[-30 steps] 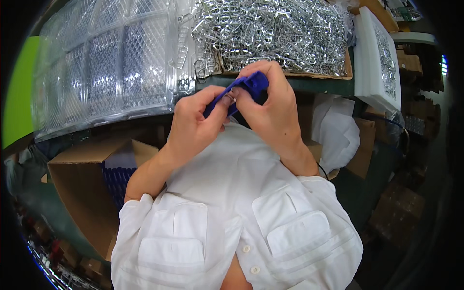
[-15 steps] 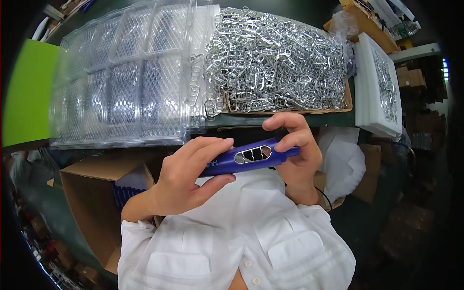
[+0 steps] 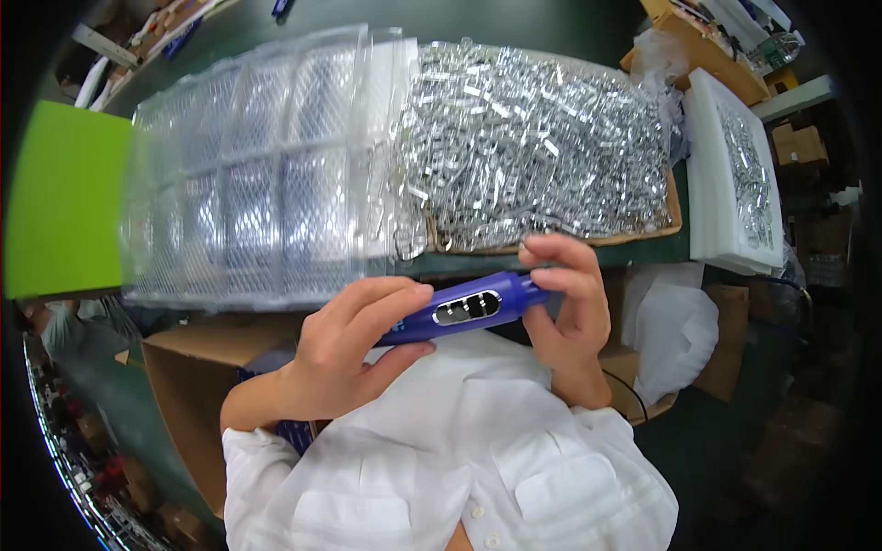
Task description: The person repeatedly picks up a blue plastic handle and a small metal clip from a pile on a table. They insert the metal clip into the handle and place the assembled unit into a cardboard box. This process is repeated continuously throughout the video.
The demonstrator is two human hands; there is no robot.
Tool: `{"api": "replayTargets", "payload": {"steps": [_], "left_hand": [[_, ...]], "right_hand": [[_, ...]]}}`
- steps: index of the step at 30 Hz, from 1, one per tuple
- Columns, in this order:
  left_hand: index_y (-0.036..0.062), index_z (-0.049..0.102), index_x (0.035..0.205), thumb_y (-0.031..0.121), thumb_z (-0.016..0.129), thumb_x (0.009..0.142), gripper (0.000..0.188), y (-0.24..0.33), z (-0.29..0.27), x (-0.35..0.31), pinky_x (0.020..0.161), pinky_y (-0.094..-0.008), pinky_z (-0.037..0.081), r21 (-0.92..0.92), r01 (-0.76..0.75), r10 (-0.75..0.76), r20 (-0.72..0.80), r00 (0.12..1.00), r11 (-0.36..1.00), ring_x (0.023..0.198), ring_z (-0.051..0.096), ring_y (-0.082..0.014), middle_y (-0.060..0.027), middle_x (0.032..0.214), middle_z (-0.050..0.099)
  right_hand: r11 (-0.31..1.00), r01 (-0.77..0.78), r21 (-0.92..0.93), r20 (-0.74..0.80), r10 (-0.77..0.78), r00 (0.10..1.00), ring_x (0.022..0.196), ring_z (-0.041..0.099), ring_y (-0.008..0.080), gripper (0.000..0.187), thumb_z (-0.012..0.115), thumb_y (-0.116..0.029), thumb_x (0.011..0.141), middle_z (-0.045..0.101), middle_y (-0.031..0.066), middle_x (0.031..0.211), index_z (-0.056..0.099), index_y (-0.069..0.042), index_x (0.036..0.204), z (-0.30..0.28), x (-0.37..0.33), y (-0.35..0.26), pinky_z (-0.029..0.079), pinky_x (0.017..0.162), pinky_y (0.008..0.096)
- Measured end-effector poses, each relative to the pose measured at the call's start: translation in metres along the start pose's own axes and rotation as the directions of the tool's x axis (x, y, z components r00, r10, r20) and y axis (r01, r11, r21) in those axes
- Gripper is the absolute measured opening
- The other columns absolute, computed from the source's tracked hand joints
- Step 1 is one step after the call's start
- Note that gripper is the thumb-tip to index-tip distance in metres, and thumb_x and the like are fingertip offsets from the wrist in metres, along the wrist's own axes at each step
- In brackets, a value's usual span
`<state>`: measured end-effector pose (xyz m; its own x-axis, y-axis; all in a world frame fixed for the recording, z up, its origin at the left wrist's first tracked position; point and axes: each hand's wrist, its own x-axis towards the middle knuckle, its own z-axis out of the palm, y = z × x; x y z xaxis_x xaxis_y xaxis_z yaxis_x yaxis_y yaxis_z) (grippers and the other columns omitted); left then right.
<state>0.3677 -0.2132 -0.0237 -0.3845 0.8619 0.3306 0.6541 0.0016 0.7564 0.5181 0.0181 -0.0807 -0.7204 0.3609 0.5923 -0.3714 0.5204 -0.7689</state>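
A blue plastic appliance handle (image 3: 510, 292) lies slantwise between my hands, its right end slightly higher. A silver-rimmed oval (image 3: 467, 309) with dark slots is set in the side facing up. My left hand (image 3: 354, 335) is closed around the wider left part, thumb below and fingers above; the palm hides that end. At the narrower right end, my right hand (image 3: 571, 312) has its thumb and bent fingers around the tip. Beyond my hands, an open carton (image 3: 675, 219) is heaped with small shiny silver oval frames (image 3: 542, 147).
Clear plastic compartment trays (image 3: 248, 230) stand left of the carton, beside a bright green panel (image 3: 69, 202). White foam (image 3: 712, 174) holding more silver pieces is at the right. A cardboard box (image 3: 197, 386) sits below left; a white bag (image 3: 675, 335) hangs lower right.
The view has shifted, so the table's things appear lower and slightly right. My right thumb and fingers have shifted around the handle's narrow end. My left hand keeps its grip.
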Motion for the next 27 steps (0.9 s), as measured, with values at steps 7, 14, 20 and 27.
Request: {"api": "replayTargets", "payload": {"steps": [7, 14, 20, 27], "left_hand": [[0.0039, 0.071, 0.130, 0.008, 0.075, 0.093, 0.037, -0.056, -0.076, 0.157, 0.086, -0.0326, 0.055, 0.301, 0.023, -0.013, -0.033, 0.999, 0.953, 0.097, 0.071, -0.0235, -0.0130, 0.113, 0.074], [0.0108, 0.062, 0.148, 0.046, 0.068, 0.103, 0.057, -0.245, -0.082, 0.373, 0.091, -0.0387, 0.054, 0.382, 0.155, -0.051, -0.268, 0.962, 0.911, 0.103, 0.071, -0.0260, -0.0187, 0.120, 0.074], [0.0108, 0.059, 0.150, 0.039, 0.067, 0.103, 0.056, -0.193, -0.139, 0.280, 0.111, -0.0395, 0.047, 0.418, 0.012, 0.151, -0.356, 0.922, 0.908, 0.133, 0.063, -0.0274, -0.0163, 0.142, 0.068], [-0.0122, 0.061, 0.133, 0.004, 0.050, 0.107, 0.033, -0.064, -0.219, -0.052, 0.106, -0.0397, 0.050, 0.474, 0.168, 0.310, -0.765, 0.565, 0.865, 0.115, 0.066, -0.0276, -0.0222, 0.135, 0.067]], "right_hand": [[0.994, -0.085, -0.071, -0.120, 0.076, 0.990, 0.102, 0.072, 0.0274, 0.036, 0.072, 0.016, 0.083, 0.066, 0.0229, 0.129, 0.065, -0.002, 0.114, -0.034, -0.001, 0.005, 0.060, 0.088, 0.0374], [0.954, -0.264, -0.146, -0.167, 0.239, 0.957, 0.098, 0.073, 0.0259, 0.033, 0.071, 0.015, 0.082, 0.069, 0.0192, 0.126, 0.067, -0.002, 0.110, -0.035, 0.005, 0.002, 0.058, 0.091, 0.0368], [0.899, -0.303, -0.315, -0.270, 0.221, 0.937, 0.096, 0.072, 0.0231, 0.032, 0.069, 0.016, 0.084, 0.074, 0.0160, 0.115, 0.069, 0.000, 0.112, -0.063, 0.036, -0.007, 0.056, 0.089, 0.0337], [0.840, 0.034, -0.541, 0.222, 0.104, 0.970, 0.096, 0.073, 0.0268, 0.019, 0.068, -0.003, 0.096, 0.076, 0.0138, 0.107, 0.074, -0.001, 0.114, -0.034, 0.231, 0.062, 0.056, 0.085, 0.0352]]}}
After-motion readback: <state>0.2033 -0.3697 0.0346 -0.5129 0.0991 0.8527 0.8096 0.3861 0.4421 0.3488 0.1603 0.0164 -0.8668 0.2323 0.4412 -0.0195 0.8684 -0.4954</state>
